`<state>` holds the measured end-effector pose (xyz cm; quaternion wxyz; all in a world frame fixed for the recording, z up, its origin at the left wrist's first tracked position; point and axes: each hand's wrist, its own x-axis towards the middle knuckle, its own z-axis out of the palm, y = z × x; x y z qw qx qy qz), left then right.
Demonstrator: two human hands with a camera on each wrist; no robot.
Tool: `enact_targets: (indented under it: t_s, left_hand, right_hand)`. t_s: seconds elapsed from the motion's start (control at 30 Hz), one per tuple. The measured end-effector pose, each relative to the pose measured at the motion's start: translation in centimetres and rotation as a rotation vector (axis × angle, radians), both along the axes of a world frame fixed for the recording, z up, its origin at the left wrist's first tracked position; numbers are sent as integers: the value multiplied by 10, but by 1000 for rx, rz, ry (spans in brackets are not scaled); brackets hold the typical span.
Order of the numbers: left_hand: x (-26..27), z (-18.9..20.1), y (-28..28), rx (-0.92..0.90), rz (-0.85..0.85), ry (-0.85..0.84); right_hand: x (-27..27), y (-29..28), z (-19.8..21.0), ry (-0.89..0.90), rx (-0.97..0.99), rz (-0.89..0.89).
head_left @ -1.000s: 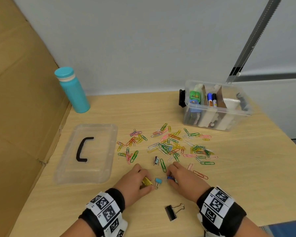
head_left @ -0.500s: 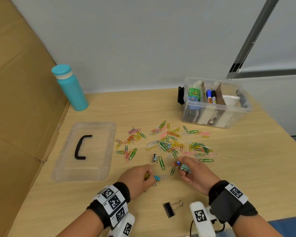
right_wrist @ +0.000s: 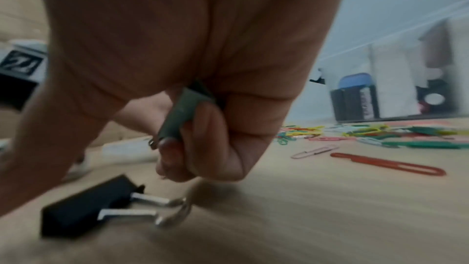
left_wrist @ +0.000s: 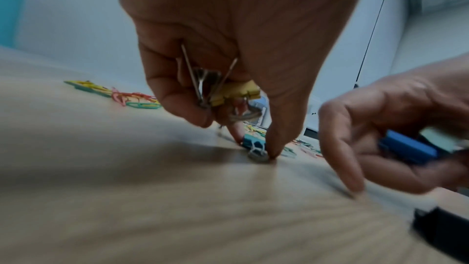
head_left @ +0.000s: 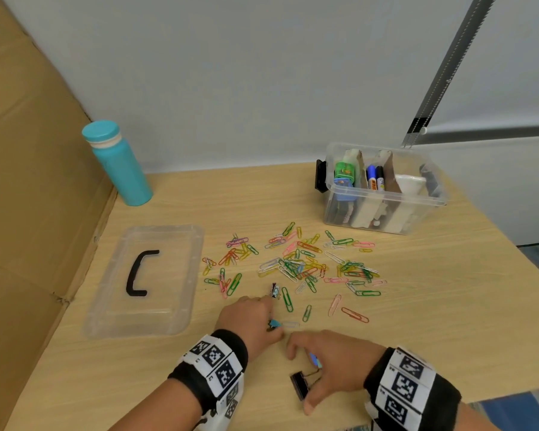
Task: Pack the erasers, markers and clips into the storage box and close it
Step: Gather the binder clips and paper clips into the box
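Note:
My left hand (head_left: 273, 320) pinches a teal binder clip (left_wrist: 253, 144) on the table between thumb and finger. A yellow binder clip (left_wrist: 236, 91) is tucked under its curled fingers. My right hand (head_left: 307, 373) grips a blue binder clip (left_wrist: 406, 150) in its curled fingers. Its thumb and forefinger straddle a black binder clip (head_left: 297, 387) lying on the table; contact is unclear. Coloured paper clips (head_left: 296, 265) lie scattered mid-table. The open storage box (head_left: 430, 200) at the back right holds markers (head_left: 374, 178) and erasers (head_left: 344, 172).
The clear lid (head_left: 168, 244) with a black handle lies on the left. A teal bottle (head_left: 119, 166) stands at the back left beside a cardboard wall (head_left: 28, 181). One small binder clip (head_left: 275, 290) lies just beyond my left hand.
My right hand has drawn back from the paper clip pile toward me, down to the black binder clip. My left hand has stayed near the teal clip.

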<state>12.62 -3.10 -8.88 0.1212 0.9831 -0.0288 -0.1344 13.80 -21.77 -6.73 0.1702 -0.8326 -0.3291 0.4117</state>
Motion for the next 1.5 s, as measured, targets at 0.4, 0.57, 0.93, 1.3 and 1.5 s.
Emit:
enact_targets:
  t_s: [0.4, 0.57, 0.93, 1.3, 1.5]
  left_hand:
    - [-12, 9, 40, -227, 183, 17]
    - [-11, 15, 53, -257, 211, -1]
    - [-8, 17, 59, -313, 229, -13]
    - [2, 21, 51, -355, 294, -48]
    - [28, 25, 26, -391, 302, -67]
  right_hand:
    - [19, -7, -9, 177, 401, -466]
    - [43, -10, -5, 817, 965, -920]
    - [64, 49, -5, -310, 108, -217]
    - [88, 48, -12, -337, 140, -185]
    - [108, -19, 24, -190, 367, -371]
